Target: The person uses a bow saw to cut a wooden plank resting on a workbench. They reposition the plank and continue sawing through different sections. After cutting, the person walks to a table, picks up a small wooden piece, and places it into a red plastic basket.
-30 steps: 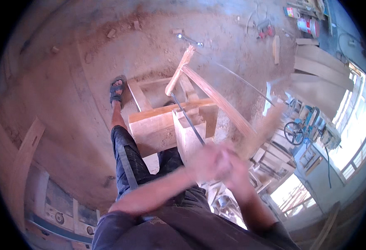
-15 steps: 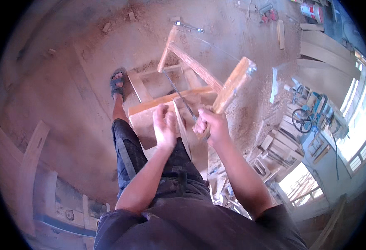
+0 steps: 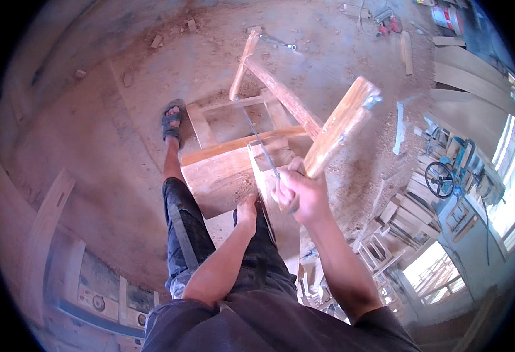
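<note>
"Since the left hand [image 3: 247, 210] has dropped from over the thick wooden block [image 3: 219, 173], what does it do now?"

"It sits low, at the left side of the pale board [image 3: 278, 220], seemingly against it. Half a second ago it was raised, fingers curled; a second ago both hands met in a blur near the saw's close end."

"Is it pinching the board?"

"I can't tell. The fingertips are lost in shadow at the board's edge, so they may only be pressing."

"And the right hand [image 3: 299, 188]?"

"That one is wrapped firmly around the lower part of the near wooden upright of the frame saw [image 3: 285, 95], much as it was half a second ago. The saw slants away from the person, its far upright out past the block."

"Where's the blade [image 3: 261, 142]?"

"Across the far end of the board, from this angle (whether it touches the wood or hangs just above, the view won't say). The board itself runs from the person's lap toward the block's right part."

"So what does the shift mean for the work?"

"My reading: the saw has become a one-handed tool, and the left hand is free to steady the board."
</note>
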Available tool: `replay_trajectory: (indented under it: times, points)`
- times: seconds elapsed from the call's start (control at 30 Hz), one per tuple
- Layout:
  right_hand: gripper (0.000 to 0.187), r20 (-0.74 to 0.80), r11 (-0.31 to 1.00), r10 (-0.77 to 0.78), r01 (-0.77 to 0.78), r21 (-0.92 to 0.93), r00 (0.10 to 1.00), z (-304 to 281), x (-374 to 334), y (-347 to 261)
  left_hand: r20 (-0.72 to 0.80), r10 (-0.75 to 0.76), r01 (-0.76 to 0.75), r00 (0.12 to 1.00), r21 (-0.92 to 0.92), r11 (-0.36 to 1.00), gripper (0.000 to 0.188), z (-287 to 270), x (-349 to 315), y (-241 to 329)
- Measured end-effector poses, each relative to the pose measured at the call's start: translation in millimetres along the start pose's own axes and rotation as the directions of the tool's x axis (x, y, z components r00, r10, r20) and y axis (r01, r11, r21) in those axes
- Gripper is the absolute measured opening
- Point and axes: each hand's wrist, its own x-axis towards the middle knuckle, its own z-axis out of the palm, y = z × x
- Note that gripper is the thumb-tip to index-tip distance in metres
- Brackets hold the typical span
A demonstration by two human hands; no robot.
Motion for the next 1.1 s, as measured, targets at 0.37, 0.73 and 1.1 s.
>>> replay_trajectory:
  times: [0.37, 0.73, 1.1]
  points:
    - [0.020, 0.165, 0.813, -0.578, 0.582, 0.028, 0.799, -58.1, -90.6, -31.0, 0.270, 0.815, -0.788, 0.513, 0.526, 0.321, 0.041, 39.3, -74.7, 177.8]
    - [0.024, -0.662, 0.909, -0.357, 0.408, -0.084, 0.659, -132.2, -186.4, 109.3, 0.494, 0.259, -0.442, 0.830, 0.866, -0.233, 0.041, 134.3, -41.3, 253.0]
    - [0.023, -0.924, 0.882, -0.037, 0.447, 0.150, 0.381, -90.8, -197.6, 152.8, 0.535, 0.203, -0.499, 0.820, 0.843, -0.202, 0.037, 109.4, -61.0, 275.5]
